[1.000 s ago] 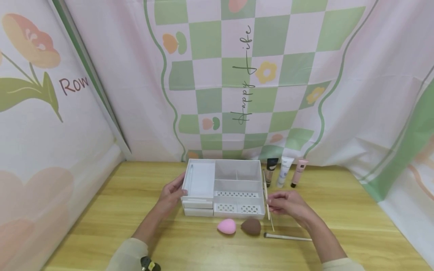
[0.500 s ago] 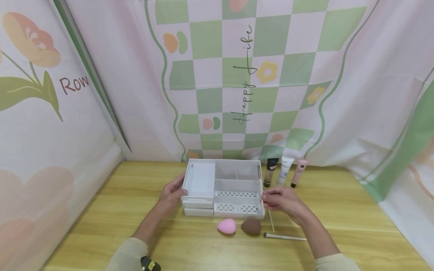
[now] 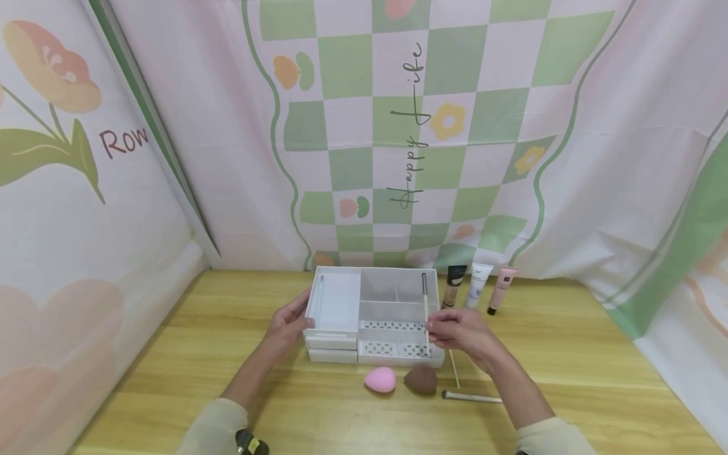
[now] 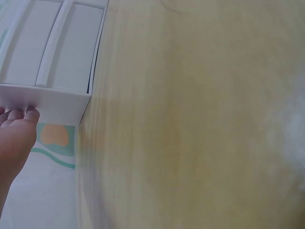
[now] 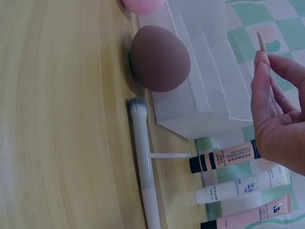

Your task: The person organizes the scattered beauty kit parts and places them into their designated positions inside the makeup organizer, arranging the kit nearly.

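Observation:
My right hand (image 3: 463,332) pinches a thin makeup brush (image 3: 424,297) between thumb and fingers, its dark bristle end pointing away over the right compartments of a white storage organizer (image 3: 398,363). In the right wrist view the brush's pale handle end (image 5: 261,42) sticks out past the fingertips. At the organizer's left side my left hand (image 3: 289,323) holds the wall, thumb over the rim; the left wrist view shows its fingertips (image 4: 31,113) against the outer face. A brown makeup sponge (image 3: 421,380) and a pink one (image 3: 380,380) lie in front of the organizer.
A thicker makeup brush (image 3: 471,397) lies near the right forearm, with a thin pale stick (image 3: 454,370) beside it, partly hidden by the hand. Behind stand a black-topped tube (image 3: 454,287), a white tube (image 3: 479,285) and a pink tube (image 3: 502,289). Patterned cloth (image 3: 364,126) hangs behind the table.
My right hand has carried the thin brush leftward from beside the organizer's right wall to over its compartments. The left hand has stayed at the left side.

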Demonstrator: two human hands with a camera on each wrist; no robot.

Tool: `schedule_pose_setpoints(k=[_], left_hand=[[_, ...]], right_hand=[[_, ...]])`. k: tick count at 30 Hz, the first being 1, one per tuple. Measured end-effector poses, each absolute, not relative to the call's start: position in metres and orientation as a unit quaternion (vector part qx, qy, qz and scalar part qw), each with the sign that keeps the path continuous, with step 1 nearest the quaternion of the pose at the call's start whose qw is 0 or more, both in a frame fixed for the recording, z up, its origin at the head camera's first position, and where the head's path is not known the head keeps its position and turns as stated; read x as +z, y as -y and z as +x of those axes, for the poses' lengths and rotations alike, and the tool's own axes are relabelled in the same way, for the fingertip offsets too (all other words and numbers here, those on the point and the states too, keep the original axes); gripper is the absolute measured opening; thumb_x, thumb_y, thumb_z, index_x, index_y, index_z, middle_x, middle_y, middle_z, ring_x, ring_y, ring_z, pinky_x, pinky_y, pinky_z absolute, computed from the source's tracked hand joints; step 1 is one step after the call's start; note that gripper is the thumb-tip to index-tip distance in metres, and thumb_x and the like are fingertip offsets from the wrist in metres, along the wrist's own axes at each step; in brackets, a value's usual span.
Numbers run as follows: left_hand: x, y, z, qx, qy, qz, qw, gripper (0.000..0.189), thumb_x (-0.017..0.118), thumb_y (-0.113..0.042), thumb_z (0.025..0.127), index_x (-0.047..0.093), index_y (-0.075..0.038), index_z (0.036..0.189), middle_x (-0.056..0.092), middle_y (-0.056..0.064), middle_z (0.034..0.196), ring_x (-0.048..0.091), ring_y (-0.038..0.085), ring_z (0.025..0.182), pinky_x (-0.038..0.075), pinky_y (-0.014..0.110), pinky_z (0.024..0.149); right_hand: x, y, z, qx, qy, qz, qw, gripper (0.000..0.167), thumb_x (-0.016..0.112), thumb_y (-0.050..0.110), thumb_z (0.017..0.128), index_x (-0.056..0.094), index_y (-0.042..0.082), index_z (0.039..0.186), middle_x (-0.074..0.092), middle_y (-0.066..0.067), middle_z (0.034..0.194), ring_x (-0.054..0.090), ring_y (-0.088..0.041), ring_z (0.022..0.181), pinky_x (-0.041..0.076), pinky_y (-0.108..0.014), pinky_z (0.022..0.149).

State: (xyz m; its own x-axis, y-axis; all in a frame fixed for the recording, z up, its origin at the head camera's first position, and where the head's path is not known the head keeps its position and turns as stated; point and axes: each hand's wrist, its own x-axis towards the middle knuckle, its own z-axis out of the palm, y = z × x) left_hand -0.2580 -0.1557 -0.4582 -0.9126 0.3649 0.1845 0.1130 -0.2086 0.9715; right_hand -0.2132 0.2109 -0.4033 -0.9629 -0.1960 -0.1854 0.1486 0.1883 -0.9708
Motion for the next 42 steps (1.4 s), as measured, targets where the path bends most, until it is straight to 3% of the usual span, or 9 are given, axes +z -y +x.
schedule_pose_setpoints(k=[16,24,32,42], left_hand=[[-0.459,0.157,-0.26,0.75,-0.627,0.191,0.091,0.075,0.05,0.006,0.091,0.018,0.005,0.159,0.01,0.021,0.171,0.011,0.039,0.159,0.037,0.022,0.118],[-0.46,0.157,-0.261,0.748,-0.627,0.201,0.083,0.076,0.048,0.008,0.09,0.014,0.01,0.158,0.007,0.025,0.17,0.007,0.042,0.158,0.038,0.013,0.115],[-0.46,0.156,-0.26,0.749,-0.625,0.204,0.084,0.075,0.049,0.007,0.091,0.016,0.008,0.158,0.009,0.023,0.17,0.009,0.04,0.159,0.038,0.014,0.115],[-0.459,0.157,-0.259,0.748,-0.627,0.198,0.088,0.076,0.049,0.006,0.091,0.015,0.007,0.159,0.008,0.023,0.171,0.008,0.04,0.159,0.037,0.016,0.116]], right_hand=[[-0.401,-0.186,-0.223,-0.637,-0.758,-0.03,0.139,0.04,0.066,0.011,0.094,0.057,-0.015,0.123,0.073,-0.002,0.089,0.069,-0.005,0.077,0.064,-0.018,0.074],[-0.397,-0.175,-0.233,-0.607,-0.781,-0.045,0.138,0.043,0.065,0.014,0.095,0.058,-0.016,0.126,0.074,-0.021,0.107,0.07,-0.007,0.08,0.065,-0.022,0.079],[-0.396,-0.16,-0.241,-0.614,-0.774,-0.044,0.147,0.041,0.067,0.01,0.093,0.059,-0.016,0.123,0.077,-0.015,0.096,0.07,-0.007,0.075,0.067,-0.027,0.079],[-0.393,-0.141,-0.25,-0.602,-0.782,-0.047,0.154,0.04,0.069,0.009,0.091,0.061,-0.015,0.123,0.075,-0.026,0.104,0.069,-0.006,0.073,0.067,-0.026,0.077]])
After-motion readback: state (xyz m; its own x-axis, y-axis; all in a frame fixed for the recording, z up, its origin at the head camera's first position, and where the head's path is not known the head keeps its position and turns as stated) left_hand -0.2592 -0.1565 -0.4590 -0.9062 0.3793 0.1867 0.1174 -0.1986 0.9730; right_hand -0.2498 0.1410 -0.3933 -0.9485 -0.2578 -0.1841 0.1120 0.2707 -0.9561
